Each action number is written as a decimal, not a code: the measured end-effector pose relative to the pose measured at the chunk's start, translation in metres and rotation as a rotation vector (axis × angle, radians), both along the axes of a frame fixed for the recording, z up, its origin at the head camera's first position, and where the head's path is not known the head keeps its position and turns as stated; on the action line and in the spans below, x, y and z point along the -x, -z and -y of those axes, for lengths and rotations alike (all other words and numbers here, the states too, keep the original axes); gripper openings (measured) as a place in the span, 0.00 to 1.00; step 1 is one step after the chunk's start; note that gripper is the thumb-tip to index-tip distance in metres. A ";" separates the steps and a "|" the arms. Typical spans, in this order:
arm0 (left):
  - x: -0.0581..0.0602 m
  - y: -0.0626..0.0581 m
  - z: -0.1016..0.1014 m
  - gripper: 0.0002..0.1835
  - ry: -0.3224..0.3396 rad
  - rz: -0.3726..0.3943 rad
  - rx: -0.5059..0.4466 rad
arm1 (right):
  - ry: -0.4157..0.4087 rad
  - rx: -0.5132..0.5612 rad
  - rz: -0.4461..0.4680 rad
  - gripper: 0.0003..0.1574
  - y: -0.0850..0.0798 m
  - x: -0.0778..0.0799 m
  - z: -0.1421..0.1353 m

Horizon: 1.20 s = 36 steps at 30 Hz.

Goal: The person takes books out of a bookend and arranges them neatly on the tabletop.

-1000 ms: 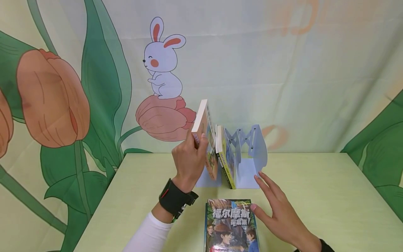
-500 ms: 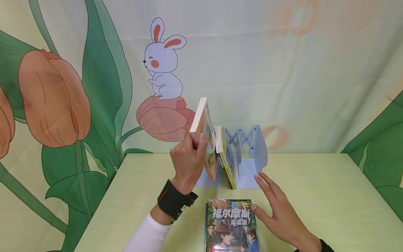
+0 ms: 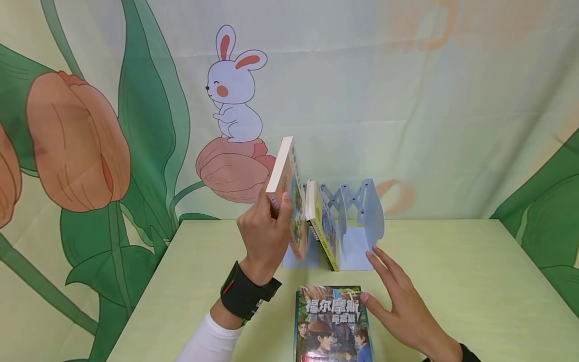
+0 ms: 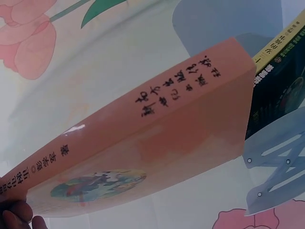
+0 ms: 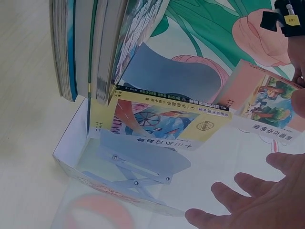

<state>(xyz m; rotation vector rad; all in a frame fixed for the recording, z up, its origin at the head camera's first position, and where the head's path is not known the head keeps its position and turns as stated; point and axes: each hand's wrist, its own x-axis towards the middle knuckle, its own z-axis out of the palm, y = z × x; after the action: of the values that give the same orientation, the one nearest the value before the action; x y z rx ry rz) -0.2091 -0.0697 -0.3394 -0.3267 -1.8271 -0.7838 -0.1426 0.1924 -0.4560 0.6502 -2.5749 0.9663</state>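
Observation:
My left hand (image 3: pixel 262 236) grips a peach-coloured paperback book (image 3: pixel 283 181) at its near upper end. The book hangs tilted over the left part of a pale blue metal bookend rack (image 3: pixel 374 211). In the left wrist view, the spine of this paperback book (image 4: pixel 190 90) shows, with fingers at the lower left corner. A yellow-spined book (image 3: pixel 324 234) and a dark-spined one beside it lean leftward in the rack. My right hand (image 3: pixel 402 306) has its fingers spread, fingertips near the rack's right end plate. Its thumb is by the top book; whether they touch I cannot tell.
A stack of books (image 3: pixel 332 327) lies on the pale green table (image 3: pixel 452 271) in front of the rack, a detective-style cover on top. Behind the table hangs a cloth backdrop (image 3: pixel 316 100) printed with a rabbit and tulips.
My left hand has shifted slightly left with the peach book, away from the leaning books. The tops of those books have tipped a little further left. My right hand stays in place.

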 end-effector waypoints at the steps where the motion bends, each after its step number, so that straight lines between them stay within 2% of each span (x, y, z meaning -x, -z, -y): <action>1: -0.001 -0.001 0.000 0.14 -0.001 -0.003 -0.001 | 0.000 0.000 0.000 0.50 0.000 0.000 0.000; 6: -0.005 -0.004 0.002 0.10 0.010 -0.024 -0.010 | -0.002 -0.001 0.002 0.50 -0.001 0.001 0.001; 13: -0.014 -0.009 0.003 0.11 0.039 -0.071 -0.026 | -0.001 -0.002 -0.003 0.50 -0.001 0.000 0.000; 23: -0.026 -0.012 0.001 0.22 0.075 -0.113 -0.051 | 0.001 0.002 -0.004 0.50 -0.004 -0.001 -0.001; 36: -0.028 -0.006 0.000 0.26 0.106 -0.070 -0.101 | -0.021 0.011 -0.042 0.51 -0.015 -0.001 -0.002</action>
<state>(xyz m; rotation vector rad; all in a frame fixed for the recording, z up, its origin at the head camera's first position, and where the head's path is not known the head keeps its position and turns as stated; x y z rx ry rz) -0.1806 -0.0702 -0.3330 -0.3833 -1.7093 -0.9234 -0.1418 0.1944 -0.4414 0.6880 -2.5294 0.9621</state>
